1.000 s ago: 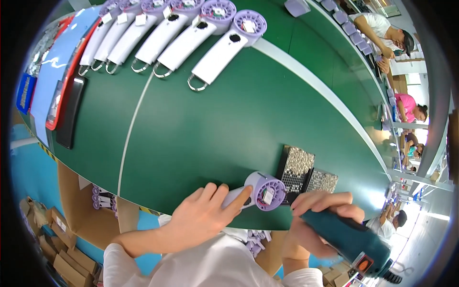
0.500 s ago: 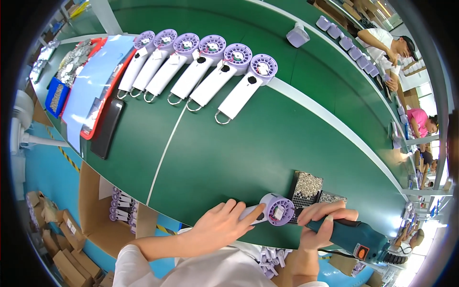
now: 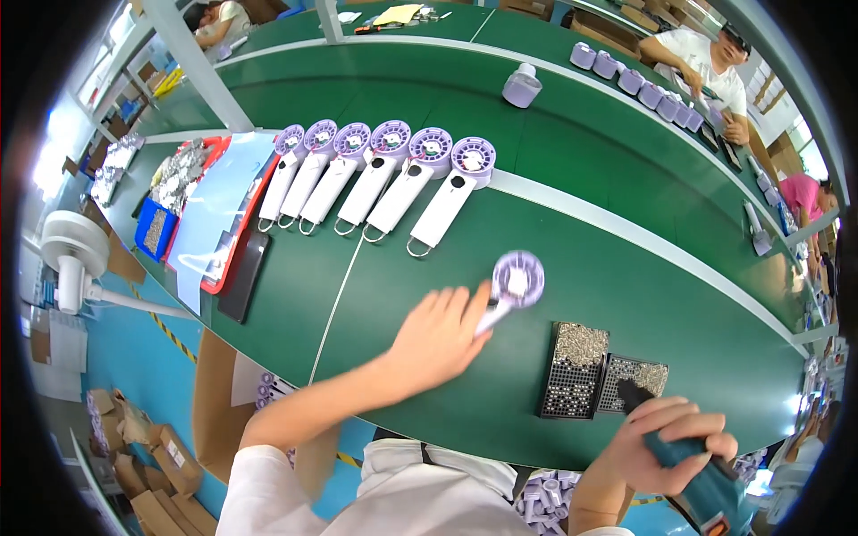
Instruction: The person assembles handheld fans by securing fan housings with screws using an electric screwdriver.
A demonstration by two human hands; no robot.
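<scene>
A small purple handheld fan (image 3: 509, 288) lies on the green tabletop (image 3: 626, 268), its white handle under the left hand (image 3: 435, 339), whose fingers (image 3: 465, 308) are clamped on it. Beyond those fingers, six similar fans (image 3: 384, 179) lie in a row. The right hand (image 3: 666, 442) has its fingers wrapped around a teal electric screwdriver (image 3: 697, 473), just beside two black screw trays (image 3: 597, 375).

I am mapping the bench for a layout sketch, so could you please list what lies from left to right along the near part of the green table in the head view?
Black flat phone-like slab → left hand holding the white-handled lilac handheld fan → two black mesh trays of small screws → right hand gripping the teal electric screwdriver.
</scene>
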